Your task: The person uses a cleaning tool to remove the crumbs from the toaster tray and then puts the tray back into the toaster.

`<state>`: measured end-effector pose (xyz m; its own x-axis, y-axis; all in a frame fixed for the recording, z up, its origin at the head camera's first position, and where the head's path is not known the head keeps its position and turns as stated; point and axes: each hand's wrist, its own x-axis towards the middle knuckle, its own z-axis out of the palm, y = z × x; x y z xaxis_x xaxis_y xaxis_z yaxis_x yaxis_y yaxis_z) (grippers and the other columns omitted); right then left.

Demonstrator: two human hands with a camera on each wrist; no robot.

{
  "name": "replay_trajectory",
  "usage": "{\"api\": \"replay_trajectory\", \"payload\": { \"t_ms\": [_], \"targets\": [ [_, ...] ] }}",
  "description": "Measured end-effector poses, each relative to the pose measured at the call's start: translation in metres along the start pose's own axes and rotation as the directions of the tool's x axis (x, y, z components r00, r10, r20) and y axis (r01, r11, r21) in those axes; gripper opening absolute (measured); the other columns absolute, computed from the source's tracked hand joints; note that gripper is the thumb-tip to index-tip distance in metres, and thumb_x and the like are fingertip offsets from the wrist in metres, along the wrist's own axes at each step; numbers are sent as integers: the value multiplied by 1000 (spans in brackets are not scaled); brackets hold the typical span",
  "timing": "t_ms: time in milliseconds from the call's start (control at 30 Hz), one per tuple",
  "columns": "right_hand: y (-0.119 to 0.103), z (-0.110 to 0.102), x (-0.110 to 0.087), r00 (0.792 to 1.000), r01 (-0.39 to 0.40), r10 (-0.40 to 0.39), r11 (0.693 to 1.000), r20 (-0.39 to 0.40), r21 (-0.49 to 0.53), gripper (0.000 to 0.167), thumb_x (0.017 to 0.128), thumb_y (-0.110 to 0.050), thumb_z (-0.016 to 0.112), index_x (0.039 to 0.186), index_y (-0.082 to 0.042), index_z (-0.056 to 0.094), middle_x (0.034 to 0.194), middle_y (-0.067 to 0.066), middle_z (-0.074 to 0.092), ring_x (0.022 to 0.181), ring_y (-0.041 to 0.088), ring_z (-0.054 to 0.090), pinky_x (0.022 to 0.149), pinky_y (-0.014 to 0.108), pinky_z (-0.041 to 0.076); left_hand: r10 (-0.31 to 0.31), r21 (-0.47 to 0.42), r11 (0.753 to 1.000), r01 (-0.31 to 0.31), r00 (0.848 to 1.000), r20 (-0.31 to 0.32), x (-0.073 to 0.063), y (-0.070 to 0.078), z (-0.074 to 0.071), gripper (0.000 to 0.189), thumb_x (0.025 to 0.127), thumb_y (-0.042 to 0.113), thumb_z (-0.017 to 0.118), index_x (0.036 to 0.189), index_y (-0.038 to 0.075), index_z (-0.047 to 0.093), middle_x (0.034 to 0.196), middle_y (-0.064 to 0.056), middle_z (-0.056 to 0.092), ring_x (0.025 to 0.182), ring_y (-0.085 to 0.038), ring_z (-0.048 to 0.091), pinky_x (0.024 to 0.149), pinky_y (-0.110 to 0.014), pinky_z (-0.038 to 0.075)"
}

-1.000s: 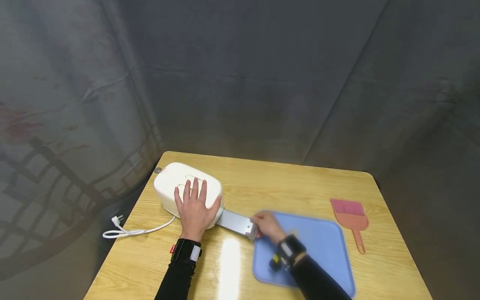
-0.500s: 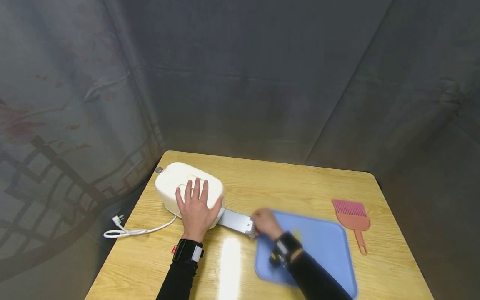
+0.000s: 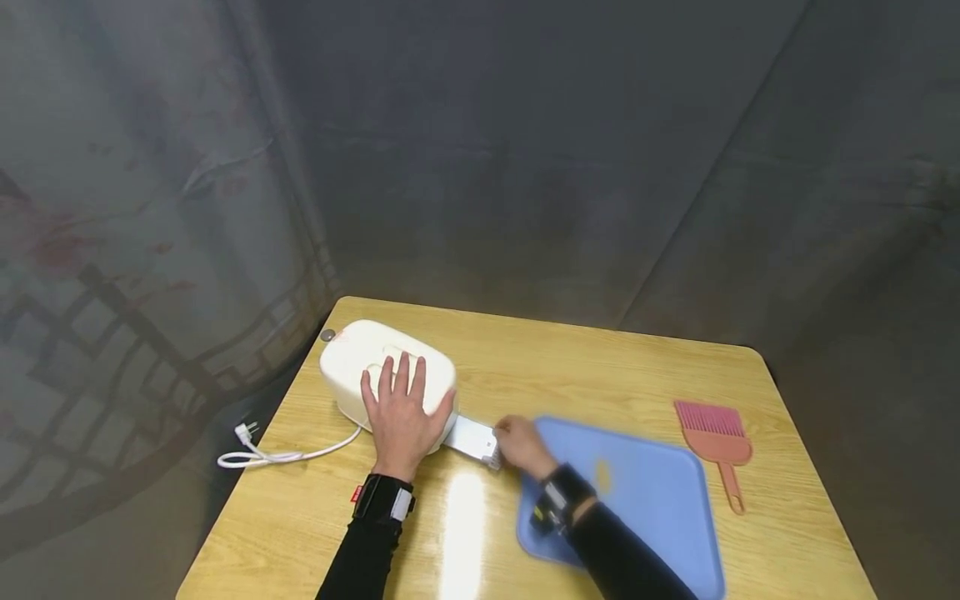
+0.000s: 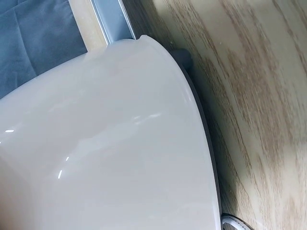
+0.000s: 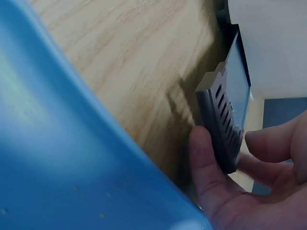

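A white toaster [image 3: 352, 358] lies at the left of the table, and my left hand [image 3: 405, 421] rests flat on it with spread fingers. From the toaster's right end sticks out a metal crumb tray [image 3: 470, 437]. My right hand [image 3: 522, 446] pinches the outer end of that tray. In the right wrist view, the thumb [image 5: 201, 148] touches the slotted grey end of the crumb tray [image 5: 218, 120], with the other fingers on its far side. The left wrist view is mostly filled by the toaster's glossy wall [image 4: 120, 139].
A blue serving tray [image 3: 645, 500] lies under my right forearm, with a blurred yellowish patch on it; small specks show on it up close. A pink brush-and-dustpan piece [image 3: 716, 433] lies to the right. A white power cord [image 3: 300, 456] with its plug runs left of the toaster.
The crumb tray has slid left into the toaster, so less of it shows. My right hand moved left with it. My left hand has stayed on the toaster.
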<state>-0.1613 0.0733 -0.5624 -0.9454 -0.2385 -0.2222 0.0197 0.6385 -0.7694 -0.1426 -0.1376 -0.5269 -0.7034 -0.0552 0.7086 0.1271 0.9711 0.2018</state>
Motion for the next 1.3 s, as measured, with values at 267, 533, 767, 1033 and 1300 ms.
{"api": "replay_trajectory", "payload": {
  "t_ms": [267,533,767,1033,1300],
  "targets": [
    [1,11,9,999,-33,32,992,10,118,29,98,-7,62,122,7,68,116,27,71,75,18,67,62,30,57,9,13,1000,-9,1000,-25,1,-1,2,69,89,59,63,133,6,69,140,-22,64,136,-45,54,116,-70,26],
    [-2,22,18,991,-130,135,968,-8,214,25,97,-11,66,117,3,66,90,13,71,68,18,65,61,29,55,15,19,1000,-14,999,-48,1,-1,5,70,86,59,65,132,6,69,139,-22,65,135,-45,54,115,-69,27],
    [-4,29,25,988,-146,154,945,-3,294,25,96,-8,68,118,4,68,94,15,72,69,19,68,61,28,57,6,23,1000,-5,999,-36,1,1,4,70,88,60,63,133,7,69,140,-21,64,136,-45,54,116,-69,26],
    [-10,33,29,988,-146,153,923,10,357,27,96,-4,66,120,8,67,97,18,73,72,19,69,66,30,60,11,22,1000,-10,998,-56,1,1,7,71,87,61,61,133,7,69,140,-20,65,135,-44,54,116,-68,27],
    [-14,37,34,990,-133,139,923,10,361,25,95,-3,66,118,8,69,95,18,73,72,18,70,66,29,60,14,27,1000,-12,998,-58,0,1,7,71,86,60,64,132,7,69,139,-20,65,135,-44,55,115,-68,28]
  ]
}}
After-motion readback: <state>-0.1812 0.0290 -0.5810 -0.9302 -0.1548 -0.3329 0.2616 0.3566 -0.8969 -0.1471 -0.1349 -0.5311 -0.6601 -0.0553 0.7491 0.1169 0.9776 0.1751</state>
